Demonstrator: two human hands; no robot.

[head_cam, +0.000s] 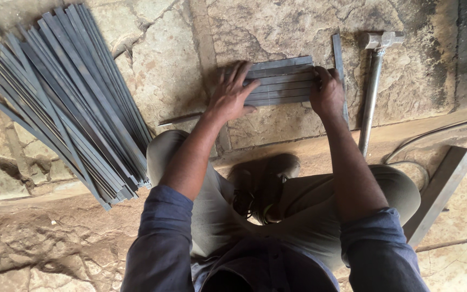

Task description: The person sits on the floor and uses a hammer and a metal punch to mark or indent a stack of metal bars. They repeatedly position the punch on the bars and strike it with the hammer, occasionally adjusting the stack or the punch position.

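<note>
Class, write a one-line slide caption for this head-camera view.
Left hand and right hand press a row of short grey metal strips flat on the stone floor.

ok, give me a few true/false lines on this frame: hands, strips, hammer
1. Both hands press on the short strips. True: left hand and right hand rest on its two ends.
2. The hammer is in the right hand. False: it lies on the stone floor, right of that hand.
3. A pile of long strips lies to the person's left. True.
4. The short strips stand upright. False: they lie flat, side by side.
5. One strip lies crosswise at the right end. True.
</note>
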